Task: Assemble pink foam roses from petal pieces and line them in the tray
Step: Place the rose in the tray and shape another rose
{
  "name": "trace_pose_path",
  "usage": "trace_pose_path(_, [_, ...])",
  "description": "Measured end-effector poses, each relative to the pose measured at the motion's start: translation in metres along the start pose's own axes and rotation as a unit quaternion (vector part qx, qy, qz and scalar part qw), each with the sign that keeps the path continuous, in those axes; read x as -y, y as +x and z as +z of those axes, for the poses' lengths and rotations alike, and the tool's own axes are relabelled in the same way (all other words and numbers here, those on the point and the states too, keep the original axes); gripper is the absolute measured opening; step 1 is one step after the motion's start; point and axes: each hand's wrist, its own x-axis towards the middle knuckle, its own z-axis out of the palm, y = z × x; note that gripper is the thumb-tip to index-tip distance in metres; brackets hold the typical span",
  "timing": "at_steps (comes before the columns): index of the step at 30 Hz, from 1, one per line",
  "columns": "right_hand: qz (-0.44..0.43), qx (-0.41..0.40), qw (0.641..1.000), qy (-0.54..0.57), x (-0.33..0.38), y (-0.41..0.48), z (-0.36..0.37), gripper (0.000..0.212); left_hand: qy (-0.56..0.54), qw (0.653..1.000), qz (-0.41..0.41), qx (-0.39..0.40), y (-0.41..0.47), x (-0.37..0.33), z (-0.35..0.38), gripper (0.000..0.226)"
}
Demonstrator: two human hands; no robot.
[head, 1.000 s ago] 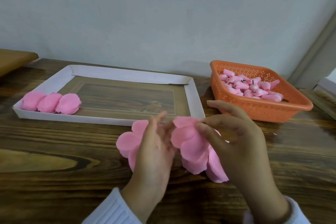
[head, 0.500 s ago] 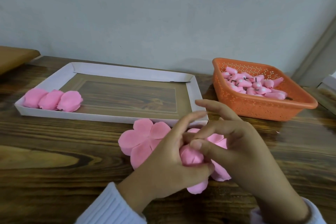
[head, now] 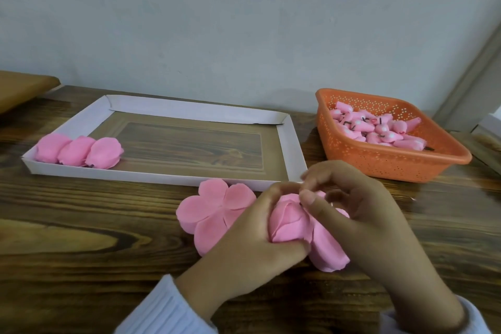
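Left hand grips the half-formed rose; right hand pinches its top. Flat petal piece lies left of left hand.

Both forearms come in from the lower edge and angle toward each other; the left sleeve, white and ribbed, ends at the wrist, and the right sleeve shows only at the corner; the left hand wraps a half-made rose, fingers curled over its far side, thumb pressed against its near side; the right hand arches over from the right, its thumb tip laid on the rose's top, its bent fingers slightly blurred, their tips close to the left hand's fingertips
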Motion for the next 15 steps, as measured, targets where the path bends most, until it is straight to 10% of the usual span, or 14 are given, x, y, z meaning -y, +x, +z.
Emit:
trace_pose_path(7, [-0.007,0.182,0.982,-0.051,-0.005,0.0,-0.005,0.026,0.048,0.998,0.009,-0.026,0.001,0.006,0.006,0.087])
trace_pose_path(15, [0.048,0.092,0.973,0.206,-0.009,0.002,-0.01,0.022,-0.04,0.996,0.048,-0.071,-0.001,-0.008,-0.001,0.077])
